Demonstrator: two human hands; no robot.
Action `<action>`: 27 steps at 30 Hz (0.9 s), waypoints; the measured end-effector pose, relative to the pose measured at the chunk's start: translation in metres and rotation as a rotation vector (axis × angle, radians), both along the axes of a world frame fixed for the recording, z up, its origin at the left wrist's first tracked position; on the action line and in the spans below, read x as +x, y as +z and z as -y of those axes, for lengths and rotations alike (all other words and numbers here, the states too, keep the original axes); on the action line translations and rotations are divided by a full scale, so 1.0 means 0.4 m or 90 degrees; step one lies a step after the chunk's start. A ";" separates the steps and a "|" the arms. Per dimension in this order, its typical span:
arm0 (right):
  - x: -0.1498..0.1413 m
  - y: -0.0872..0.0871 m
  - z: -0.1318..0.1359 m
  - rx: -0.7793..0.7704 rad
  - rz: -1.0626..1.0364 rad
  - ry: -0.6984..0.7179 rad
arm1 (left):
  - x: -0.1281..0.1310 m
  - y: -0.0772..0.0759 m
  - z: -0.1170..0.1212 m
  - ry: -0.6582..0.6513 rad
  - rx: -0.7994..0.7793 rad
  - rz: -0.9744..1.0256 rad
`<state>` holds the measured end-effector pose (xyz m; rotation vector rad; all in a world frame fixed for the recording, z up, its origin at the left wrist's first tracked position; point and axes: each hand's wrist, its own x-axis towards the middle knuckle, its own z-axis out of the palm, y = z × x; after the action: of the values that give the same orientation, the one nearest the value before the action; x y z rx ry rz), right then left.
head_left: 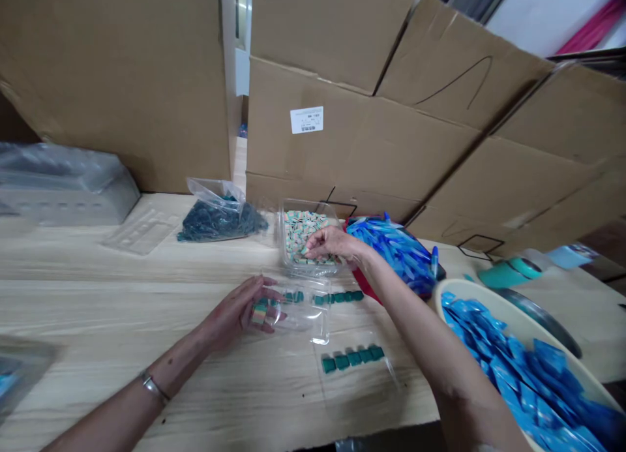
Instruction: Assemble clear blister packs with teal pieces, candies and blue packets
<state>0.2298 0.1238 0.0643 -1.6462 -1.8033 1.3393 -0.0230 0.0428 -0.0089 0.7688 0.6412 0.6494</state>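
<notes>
Quick look at the bench, for anyone curious. Left hand (235, 312) closed up around a little striped piece (259, 312), pinched in the fingers just over a clear plastic tray (298, 312), silver bangle (154, 387) on that wrist. Right hand (330, 243) curled down at the edge of a clear box (288, 240), fingertips (309, 251) right on a heap of striped pieces (306, 233). No telling from this angle whether anything's pinched there or just touched.

Done so far, going by the layout: a top row of teal pieces (337, 298) lined up in that tray, plus a lower row of teal pieces (352, 359) sitting neatly in a second clear tray (357, 390) closer to the camera. Still left: pretty much a full box of striped ones, and a plastic bag of dark teal pieces (220, 224) lying open behind the trays, nicely stuffed.

Over on the right, a messy pile of blue packets (391, 253) on the bench, and a cream bowl (469, 302) loaded with more blue packets (523, 387). Stacked cardboard boxes (362, 145) along the back of the wooden bench (98, 263), and a spare clear plastic tray (141, 230) off to the left.
</notes>
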 end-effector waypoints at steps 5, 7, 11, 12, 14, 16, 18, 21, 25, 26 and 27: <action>-0.015 -0.028 -0.027 -0.005 -0.020 -0.035 | -0.001 -0.002 -0.001 -0.002 -0.001 0.004; -0.012 -0.042 -0.039 -0.016 -0.031 -0.027 | -0.001 -0.004 -0.001 -0.003 0.001 0.010; 0.006 -0.052 -0.058 -0.063 -0.038 0.049 | -0.001 -0.005 -0.002 -0.006 0.007 0.012; 0.010 -0.051 -0.064 -0.073 -0.040 0.072 | -0.001 -0.006 -0.002 -0.008 0.007 0.012; 0.016 -0.049 -0.076 -0.086 -0.046 0.110 | -0.001 -0.008 -0.002 -0.007 0.007 0.010; 0.017 -0.050 -0.090 -0.095 -0.042 0.138 | -0.001 -0.010 -0.002 -0.002 0.009 0.009; 0.015 -0.057 -0.105 -0.101 -0.036 0.159 | -0.001 -0.011 -0.002 0.000 0.011 0.010; 0.009 -0.074 -0.120 -0.105 -0.031 0.165 | 0.000 -0.004 0.000 -0.001 0.003 0.004; -0.005 -0.081 -0.117 -0.080 0.020 0.145 | 0.001 0.008 0.003 0.005 -0.005 -0.015; -0.008 -0.078 -0.113 -0.071 0.041 0.146 | 0.001 0.010 0.004 0.004 -0.005 -0.018; -0.011 -0.074 -0.109 -0.060 0.062 0.152 | 0.001 0.011 0.004 0.003 -0.005 -0.020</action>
<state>0.2255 0.1672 0.0346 -1.6099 -2.0772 1.4874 -0.0226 0.0410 -0.0046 0.7722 0.6743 0.6398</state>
